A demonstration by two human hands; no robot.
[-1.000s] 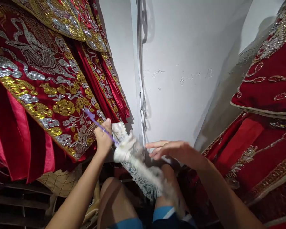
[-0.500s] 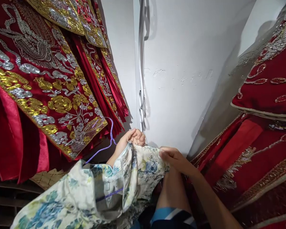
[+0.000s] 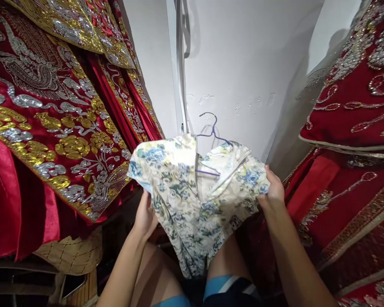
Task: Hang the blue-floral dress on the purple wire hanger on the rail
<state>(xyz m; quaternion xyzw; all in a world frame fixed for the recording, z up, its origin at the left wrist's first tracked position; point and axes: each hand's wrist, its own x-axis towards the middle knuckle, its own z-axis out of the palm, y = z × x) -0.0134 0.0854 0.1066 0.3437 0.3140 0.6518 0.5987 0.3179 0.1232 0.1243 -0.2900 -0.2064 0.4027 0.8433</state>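
A cream short-sleeved garment with blue and green flowers hangs in front of me, its neckline open at the top. Inside it sits a thin purple hanger, whose hook stands up above the collar and whose lower bar shows through the neck opening. At the sleeve on the left, my left hand is closed on the cloth from below, its fingertips partly hidden. My right hand pinches the edge of the other sleeve between thumb and fingers.
Red gowns with gold and silver embroidery hang close on the left. More beaded red gowns crowd the right side. Ahead is a white wall with a vertical metal rail. A phone-like object lies low on the left.
The hanger has moved from the left to inside the garment's shoulders. The garment is now spread upright, and my hands have moved apart to its two sleeves.
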